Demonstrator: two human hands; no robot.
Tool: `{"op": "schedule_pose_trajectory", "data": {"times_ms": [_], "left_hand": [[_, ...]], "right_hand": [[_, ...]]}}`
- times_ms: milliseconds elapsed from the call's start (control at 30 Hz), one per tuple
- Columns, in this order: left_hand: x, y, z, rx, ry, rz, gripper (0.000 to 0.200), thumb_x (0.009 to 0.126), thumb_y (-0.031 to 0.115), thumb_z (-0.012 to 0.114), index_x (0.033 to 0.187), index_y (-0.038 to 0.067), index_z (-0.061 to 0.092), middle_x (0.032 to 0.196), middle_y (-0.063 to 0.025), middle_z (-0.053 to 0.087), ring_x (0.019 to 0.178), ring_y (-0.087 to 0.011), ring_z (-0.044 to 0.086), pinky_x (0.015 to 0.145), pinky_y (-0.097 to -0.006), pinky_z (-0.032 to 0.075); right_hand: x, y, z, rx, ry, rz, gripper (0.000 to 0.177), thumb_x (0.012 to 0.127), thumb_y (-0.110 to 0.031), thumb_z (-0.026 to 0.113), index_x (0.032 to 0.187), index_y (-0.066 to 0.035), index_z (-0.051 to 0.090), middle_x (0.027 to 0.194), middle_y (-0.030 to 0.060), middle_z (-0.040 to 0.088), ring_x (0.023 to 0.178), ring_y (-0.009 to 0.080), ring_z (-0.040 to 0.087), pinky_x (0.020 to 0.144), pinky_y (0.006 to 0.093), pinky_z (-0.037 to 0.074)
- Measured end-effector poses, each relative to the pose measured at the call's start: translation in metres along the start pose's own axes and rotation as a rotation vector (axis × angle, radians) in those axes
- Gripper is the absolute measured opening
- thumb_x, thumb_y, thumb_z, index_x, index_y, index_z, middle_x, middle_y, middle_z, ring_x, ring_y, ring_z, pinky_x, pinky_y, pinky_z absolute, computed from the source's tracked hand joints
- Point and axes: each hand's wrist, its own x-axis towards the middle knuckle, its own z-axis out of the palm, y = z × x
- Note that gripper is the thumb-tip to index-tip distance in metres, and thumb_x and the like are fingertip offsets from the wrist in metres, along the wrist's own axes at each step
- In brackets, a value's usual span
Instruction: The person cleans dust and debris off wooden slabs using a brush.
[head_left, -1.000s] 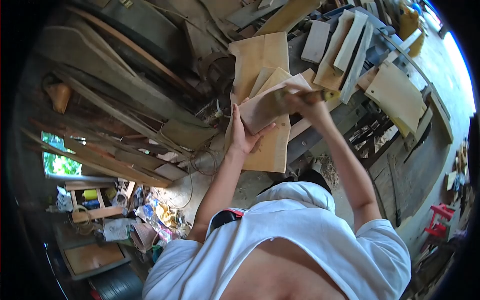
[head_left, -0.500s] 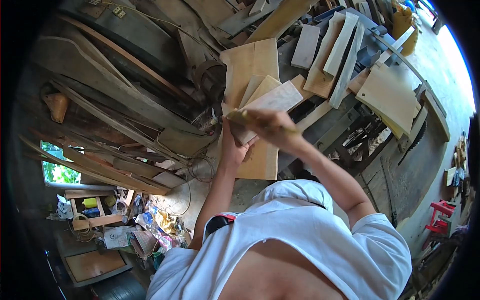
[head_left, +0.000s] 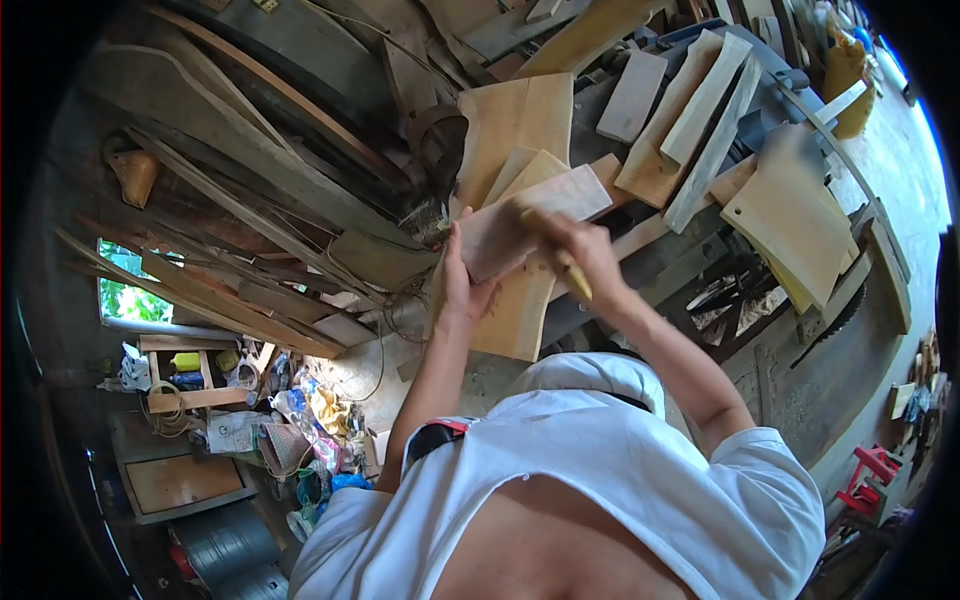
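Observation:
A pale rectangular wood block [head_left: 500,230] lies tilted in my left hand [head_left: 464,275], whose fingers grip its near left end. My right hand [head_left: 585,250] is wrapped round a brush-like tool with a yellowish wooden handle [head_left: 574,275]; its head, blurred, is over the block's face. Beneath the block are smaller wood pieces [head_left: 520,172] and a wide light board [head_left: 515,110] running from top to bottom behind my hands.
Long dark planks [head_left: 230,110] fill the left side. To the right lie narrow boards [head_left: 665,140], a stack of thin panels [head_left: 790,215] and a toothed blade [head_left: 835,325]. A red stool [head_left: 868,475] stands at the far right, a metal drum [head_left: 225,545] at lower left.
The tool in my right hand has moved along the block, away from its left end, uncovering that end. The whole view has shifted slightly.

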Motion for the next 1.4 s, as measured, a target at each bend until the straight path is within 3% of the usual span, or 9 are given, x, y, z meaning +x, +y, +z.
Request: {"op": "schedule_pose_trajectory", "data": {"times_ms": [133,267,400,567,800,967,1133,1233,1400], "left_hand": [[0.005,0.006,0.0,-0.006,-0.017,0.004,0.052,0.099,0.05,0.039,0.142,0.02,0.036,0.138,-0.0142,0.046,0.127,-0.0336,0.046,0.101,-0.0551,0.042],[0.006,0.007,-0.004,0.057,0.052,-0.004,0.06,0.095,0.057,0.043,0.142,0.02,0.036,0.139,-0.013,0.043,0.126,-0.0338,0.046,0.097,-0.057,0.045],[0.008,0.003,-0.002,0.15,0.07,0.032,0.06,0.094,0.057,0.046,0.14,0.021,0.038,0.14,-0.0135,0.043,0.125,-0.0358,0.047,0.097,-0.0598,0.045],[0.007,0.007,0.009,0.133,0.118,0.016,0.057,0.095,0.055,0.045,0.138,0.017,0.041,0.137,-0.0148,0.045,0.122,-0.0353,0.05,0.098,-0.0564,0.046],[0.006,0.014,0.003,0.007,0.021,-0.013,0.065,0.092,0.061,0.045,0.141,0.018,0.039,0.137,-0.0127,0.045,0.124,-0.031,0.047,0.096,-0.0549,0.044],[0.006,0.008,-0.002,0.035,0.054,-0.003,0.069,0.089,0.065,0.046,0.141,0.02,0.038,0.138,-0.0132,0.043,0.124,-0.0316,0.047,0.096,-0.0589,0.043],[0.006,0.003,0.001,0.111,0.105,0.009,0.075,0.087,0.07,0.045,0.139,0.016,0.04,0.138,-0.015,0.043,0.126,-0.0344,0.046,0.102,-0.059,0.04],[0.007,0.002,-0.003,0.062,0.009,-0.01,0.08,0.085,0.075,0.042,0.14,0.016,0.04,0.139,-0.0138,0.043,0.127,-0.0327,0.045,0.105,-0.0582,0.036],[0.003,0.013,-0.003,-0.061,-0.068,-0.064,0.078,0.088,0.069,0.042,0.139,0.009,0.039,0.136,-0.0152,0.046,0.125,-0.035,0.047,0.102,-0.0593,0.039]], "right_hand": [[-0.012,-0.033,-0.002,0.292,-0.119,0.134,0.035,0.087,-0.01,0.067,0.121,-0.003,0.06,0.094,0.0119,0.069,0.083,0.019,0.067,0.075,0.0299,0.052],[-0.014,0.062,-0.029,0.489,0.192,0.477,0.028,0.091,-0.016,0.063,0.113,0.001,0.063,0.089,0.0047,0.069,0.077,0.0083,0.062,0.07,0.0252,0.051],[-0.017,0.097,-0.052,0.04,0.372,0.411,0.024,0.088,-0.01,0.064,0.11,0.001,0.065,0.094,0.0132,0.071,0.079,0.014,0.067,0.071,0.0279,0.052],[-0.015,0.006,-0.006,0.011,0.111,0.01,0.031,0.081,-0.007,0.064,0.111,-0.005,0.063,0.082,0.0151,0.062,0.072,0.0305,0.063,0.065,0.0354,0.051],[-0.018,-0.02,-0.005,0.608,0.036,0.425,0.035,0.089,-0.011,0.067,0.122,-0.001,0.06,0.104,0.0077,0.069,0.092,0.0128,0.064,0.08,0.0283,0.051],[-0.018,0.094,-0.049,0.365,0.38,0.454,0.024,0.09,-0.011,0.062,0.111,0.001,0.064,0.09,0.0061,0.07,0.077,0.0102,0.063,0.069,0.0263,0.051],[-0.002,0.038,-0.012,-0.15,0.195,0.135,0.022,0.085,-0.008,0.065,0.106,-0.006,0.066,0.092,0.0146,0.068,0.076,0.0231,0.068,0.068,0.0318,0.053],[0.008,-0.019,0.019,0.093,0.043,0.072,0.029,0.083,-0.006,0.066,0.111,-0.005,0.064,0.091,0.0162,0.066,0.075,0.0278,0.067,0.069,0.0333,0.053],[0.015,-0.002,0.005,0.538,-0.003,0.367,0.034,0.092,-0.015,0.065,0.121,0.001,0.06,0.1,0.0047,0.068,0.088,0.0097,0.062,0.08,0.0259,0.051]]}}
